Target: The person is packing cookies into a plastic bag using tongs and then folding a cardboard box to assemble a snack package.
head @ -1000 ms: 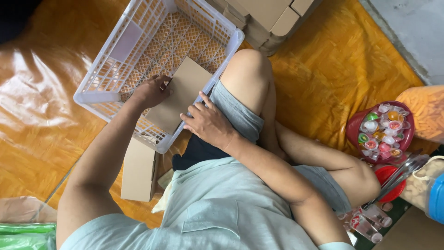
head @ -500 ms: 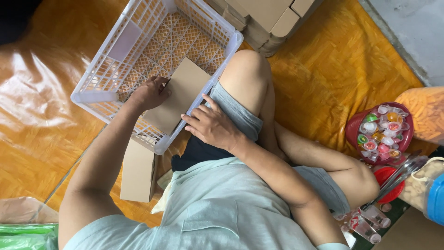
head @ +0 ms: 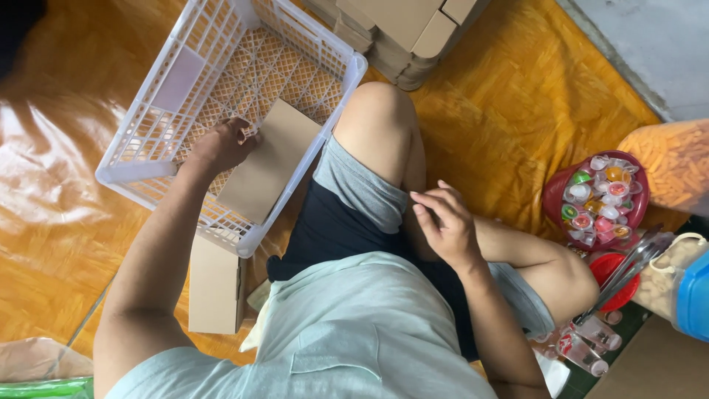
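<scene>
- Orange sheeting (head: 517,111) covers the floor where you sit.
- Your left hand (head: 221,144) grips the flat cardboard box (head: 267,171), laying it in the white crate (head: 148,177).
- Your right hand (head: 443,225) hovers empty, fingers loosely curled, above your thigh.
- Judging by this, you're placing the box; next, let go and settle it flat.
- Another flat box (head: 214,284) lies beside the crate; a red bowl of jelly cups (head: 594,199) sits off to your right.

White lattice basket (head: 140,159), brown cardboard box (head: 269,170), orange floor sheet (head: 509,111).
</scene>
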